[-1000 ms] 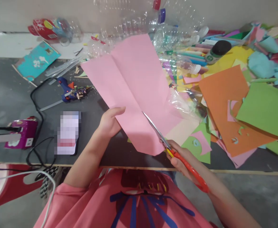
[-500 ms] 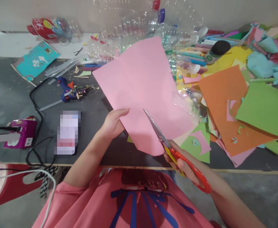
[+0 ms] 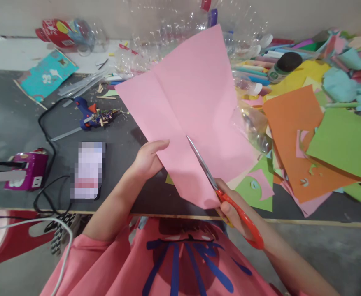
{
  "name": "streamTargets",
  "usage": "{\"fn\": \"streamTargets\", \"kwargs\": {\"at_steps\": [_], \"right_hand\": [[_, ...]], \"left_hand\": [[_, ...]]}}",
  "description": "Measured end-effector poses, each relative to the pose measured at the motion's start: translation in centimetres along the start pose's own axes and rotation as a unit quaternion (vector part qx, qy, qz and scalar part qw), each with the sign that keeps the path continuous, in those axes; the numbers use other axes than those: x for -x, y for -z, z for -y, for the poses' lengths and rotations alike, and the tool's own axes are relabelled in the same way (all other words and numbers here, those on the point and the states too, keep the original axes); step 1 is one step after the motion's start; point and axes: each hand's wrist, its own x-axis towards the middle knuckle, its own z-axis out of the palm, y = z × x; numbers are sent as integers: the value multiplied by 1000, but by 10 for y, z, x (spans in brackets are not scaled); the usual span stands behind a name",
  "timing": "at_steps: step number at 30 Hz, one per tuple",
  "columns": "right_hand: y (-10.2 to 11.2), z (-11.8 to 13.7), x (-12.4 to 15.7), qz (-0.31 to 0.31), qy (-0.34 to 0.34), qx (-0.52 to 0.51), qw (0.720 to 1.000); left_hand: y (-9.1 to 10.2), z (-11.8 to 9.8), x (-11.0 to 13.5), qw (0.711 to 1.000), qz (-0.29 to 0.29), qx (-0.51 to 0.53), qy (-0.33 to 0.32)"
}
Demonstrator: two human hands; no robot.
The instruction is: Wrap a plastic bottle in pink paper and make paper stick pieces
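While left hand (image 3: 151, 159) pinches smooth, creased pink paper (image 3: 195, 90) | right hand (image 3: 232, 217) grips slender metal-bladed scissors (image 3: 209, 176)

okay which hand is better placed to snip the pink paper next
Probably the right hand: it holds the scissors, a blade over the pink paper, while the left hand holds its edge.

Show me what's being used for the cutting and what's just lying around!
Being used:
pink sheet, in the left hand
scissors, in the right hand

Lying around:
blue glue gun
phone
purple box
orange sheet
black-lidded jar
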Motion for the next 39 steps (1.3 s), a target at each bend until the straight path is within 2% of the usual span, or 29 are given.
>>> {"fn": "streamTargets", "kwargs": {"at_steps": [14, 17, 21, 24, 27, 35, 39], "right_hand": [[-7, -5, -3, -34, -49, -22, 998], [-5, -7, -4, -25, -46, -29, 998], [2, -10, -3, 18, -26, -31, 999], [5, -7, 1, 25, -51, -33, 998], [6, -4, 7, 21, -70, -37, 997], [6, -10, 8, 3, -17, -15, 1000], [7, -7, 6, 21, -26, -50, 998]], "left_hand": [[2, 0, -1, 1000, -1, 7, 17], [1, -2, 0, 1000, -9, 13, 23], [2, -8, -1, 999, -42, 27, 16], [4, -10, -4, 998, -50, 43, 8], [7, -9, -6, 998, -32, 47, 26], [10, -3, -8, 998, -29, 45, 45], [7, -2, -7, 998, -17, 46, 38]]}}
